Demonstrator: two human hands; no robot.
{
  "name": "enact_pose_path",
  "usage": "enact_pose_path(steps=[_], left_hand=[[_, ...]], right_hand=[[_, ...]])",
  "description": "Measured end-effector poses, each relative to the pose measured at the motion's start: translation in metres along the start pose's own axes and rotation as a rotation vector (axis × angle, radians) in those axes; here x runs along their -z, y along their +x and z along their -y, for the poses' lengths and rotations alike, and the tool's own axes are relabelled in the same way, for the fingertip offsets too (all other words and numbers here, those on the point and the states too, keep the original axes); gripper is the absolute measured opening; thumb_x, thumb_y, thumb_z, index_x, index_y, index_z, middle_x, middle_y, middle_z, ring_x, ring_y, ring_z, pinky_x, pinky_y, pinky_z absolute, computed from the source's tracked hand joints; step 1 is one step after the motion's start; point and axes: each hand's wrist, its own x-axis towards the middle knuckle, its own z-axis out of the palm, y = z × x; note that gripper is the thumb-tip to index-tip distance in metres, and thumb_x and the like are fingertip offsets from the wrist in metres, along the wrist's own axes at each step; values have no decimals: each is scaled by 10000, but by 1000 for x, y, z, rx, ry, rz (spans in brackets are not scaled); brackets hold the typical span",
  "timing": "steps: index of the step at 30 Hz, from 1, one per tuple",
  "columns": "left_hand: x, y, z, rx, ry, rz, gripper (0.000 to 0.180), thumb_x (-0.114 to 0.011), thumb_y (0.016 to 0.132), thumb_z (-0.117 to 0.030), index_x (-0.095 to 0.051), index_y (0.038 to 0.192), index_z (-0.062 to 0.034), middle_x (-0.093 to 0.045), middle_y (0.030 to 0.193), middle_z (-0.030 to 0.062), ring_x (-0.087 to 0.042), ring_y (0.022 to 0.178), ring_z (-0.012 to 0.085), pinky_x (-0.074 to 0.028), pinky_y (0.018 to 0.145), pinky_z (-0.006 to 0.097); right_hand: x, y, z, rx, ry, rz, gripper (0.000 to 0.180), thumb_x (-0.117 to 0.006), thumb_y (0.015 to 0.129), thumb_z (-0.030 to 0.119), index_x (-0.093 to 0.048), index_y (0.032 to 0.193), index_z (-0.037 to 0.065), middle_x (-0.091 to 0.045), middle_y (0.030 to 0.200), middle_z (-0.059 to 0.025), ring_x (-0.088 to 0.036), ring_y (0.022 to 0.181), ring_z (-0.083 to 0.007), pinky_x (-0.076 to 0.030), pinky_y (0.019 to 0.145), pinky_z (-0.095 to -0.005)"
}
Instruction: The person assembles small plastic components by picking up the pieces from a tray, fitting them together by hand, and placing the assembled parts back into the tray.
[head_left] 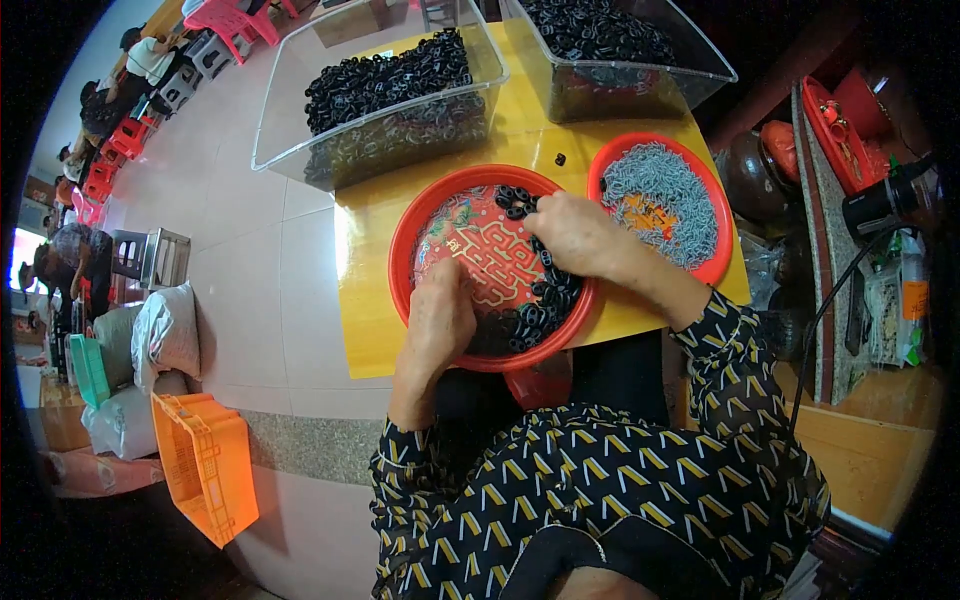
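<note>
A round red basin with a gold-patterned bottom stands on the yellow tabletop in front of me. Small black oval plastic pieces with holes lie along its right side, and a few small grey bits lie at its upper left. My left hand is over the basin's lower left, fingers curled together; what they hold is hidden. At the upper right of the basin, my right hand has its fingertips pinched beside the black pieces, and I cannot make out what is between them. A smaller red basin of grey screws stands to the right.
Two clear plastic bins heaped with black pieces stand at the table's far side. One loose black piece lies between the basins. An orange crate and white sacks are on the left floor. Several people sit far left.
</note>
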Motion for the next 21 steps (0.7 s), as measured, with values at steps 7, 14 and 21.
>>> enact_pose_path(steps=[7, 14, 21], left_hand=[[5, -21, -8, 102, -372, -179, 118, -524, 740, 45, -516, 854, 16, -523, 689, 135, -540, 604, 228, -431, 554, 292], [6, -35, -2, 100, -480, -201, 47, -522, 756, 57, -537, 795, 36, -525, 697, 83, -529, 648, 132, -440, 596, 235], [8, -40, -10, 283, -748, -233, 52, -528, 747, 68, -526, 785, 33, -520, 742, 42, -515, 669, 111, -442, 612, 231]], right_hand=[[3, -6, -1, 103, 211, -208, 136, -557, 668, 47, -577, 801, 29, -550, 736, -143, -540, 745, -300, -436, 668, -374], [5, -16, 8, 82, 198, -200, 141, -579, 672, 64, -583, 810, 32, -544, 755, -129, -528, 766, -294, -427, 688, -363], [-18, -12, 24, 211, 138, -126, 121, -569, 647, 67, -564, 766, 43, -515, 767, -172, -525, 761, -323, -432, 712, -392]])
